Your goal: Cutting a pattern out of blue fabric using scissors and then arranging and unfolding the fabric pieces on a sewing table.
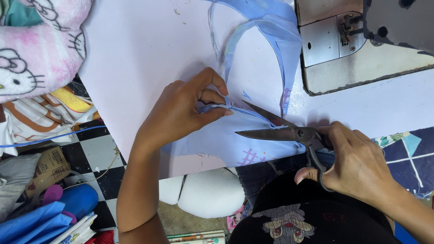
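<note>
My left hand (181, 110) pinches a folded edge of light blue fabric (212, 140) between thumb and fingers on a pale lilac table (135, 49). My right hand (357, 162) grips the handles of dark metal scissors (280, 131), whose blades are spread apart with their tips at the fabric fold, just right of my left fingertips. A narrow blue strip (253, 27) of the same cloth loops up toward the top of the table.
A sewing machine (361, 40) with its metal plate sits at the top right. Pink printed cloth (36, 45) and striped fabric lie at the left. A black-and-white checkered floor (97, 153), a blue bundle (40, 219) and a white cushion (208, 192) are below the table edge.
</note>
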